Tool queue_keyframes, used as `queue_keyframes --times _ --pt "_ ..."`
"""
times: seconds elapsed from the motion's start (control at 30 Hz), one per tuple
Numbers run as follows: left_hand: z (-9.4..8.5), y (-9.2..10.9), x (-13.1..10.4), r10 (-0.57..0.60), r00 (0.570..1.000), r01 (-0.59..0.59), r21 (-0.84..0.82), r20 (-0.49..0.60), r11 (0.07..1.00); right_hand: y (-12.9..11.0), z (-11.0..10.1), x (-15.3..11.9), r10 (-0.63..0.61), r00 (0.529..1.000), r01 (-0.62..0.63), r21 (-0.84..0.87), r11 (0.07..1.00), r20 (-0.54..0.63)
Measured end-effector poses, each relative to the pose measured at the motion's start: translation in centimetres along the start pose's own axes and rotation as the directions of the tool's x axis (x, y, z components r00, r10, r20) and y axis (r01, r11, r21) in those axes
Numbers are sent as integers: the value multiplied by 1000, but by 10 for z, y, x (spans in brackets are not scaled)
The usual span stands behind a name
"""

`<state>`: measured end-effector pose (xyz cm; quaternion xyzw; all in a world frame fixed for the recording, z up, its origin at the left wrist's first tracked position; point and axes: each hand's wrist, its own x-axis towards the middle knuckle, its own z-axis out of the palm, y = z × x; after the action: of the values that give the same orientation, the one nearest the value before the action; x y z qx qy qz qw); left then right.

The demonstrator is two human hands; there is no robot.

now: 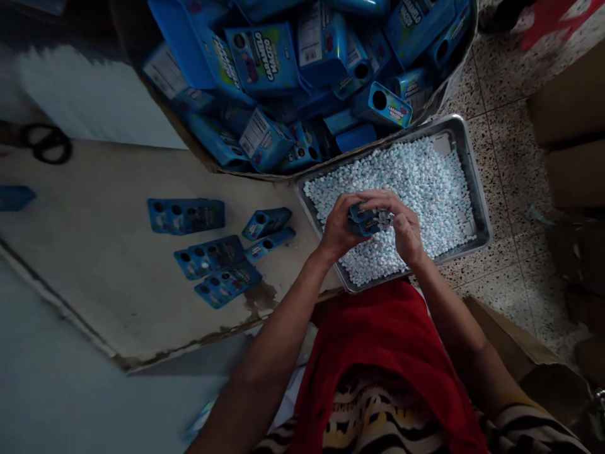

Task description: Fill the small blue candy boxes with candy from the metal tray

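Note:
My left hand is wrapped around small blue candy boxes, held together with one end facing my right hand. Cupped against that end, my right hand has its fingers stretched over the boxes' top edge. Small white and pale blue candies show between its palm and the boxes. Both hands are above a metal tray spread with many of the same candies. The fingers partly hide the boxes, so how many are held I cannot tell.
A large carton heaped with blue boxes stands beyond the tray. On the table stand several blue boxes in groups, their round holes showing. Black-handled scissors lie far left. Cardboard boxes line the right side.

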<state>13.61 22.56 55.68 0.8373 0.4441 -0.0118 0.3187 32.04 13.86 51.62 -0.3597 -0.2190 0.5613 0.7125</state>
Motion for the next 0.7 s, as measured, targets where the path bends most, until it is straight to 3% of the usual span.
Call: queue_keyframes --times 0.07,0.13,0.23,0.33,0.4,0.53,0.7 --pt "2 -6 -2 -14 1000 14 -73 0 997 2 -5 -5 -30 1000 30 42 999 -8" --pt "3 -11 -5 -80 997 81 -141 15 987 13 -16 -16 -20 993 26 56 998 -112" --pt "-1 -15 -9 -141 990 141 -156 9 978 44 -44 -47 5 924 -89 -202 975 -383" --pt "-13 -16 -12 -114 993 113 -98 -9 989 85 -72 -88 -71 817 -333 -569 752 -572" --pt "-24 -15 -12 -100 995 100 -17 -6 995 111 -80 -108 -74 790 -448 -656 607 -608" --pt "-42 -12 -10 -93 995 83 223 32 971 146 -63 -111 -60 776 -518 -688 508 -628" --pt "-40 4 2 -213 957 81 525 196 847 152 -29 -76 -86 743 -497 -633 594 -664"
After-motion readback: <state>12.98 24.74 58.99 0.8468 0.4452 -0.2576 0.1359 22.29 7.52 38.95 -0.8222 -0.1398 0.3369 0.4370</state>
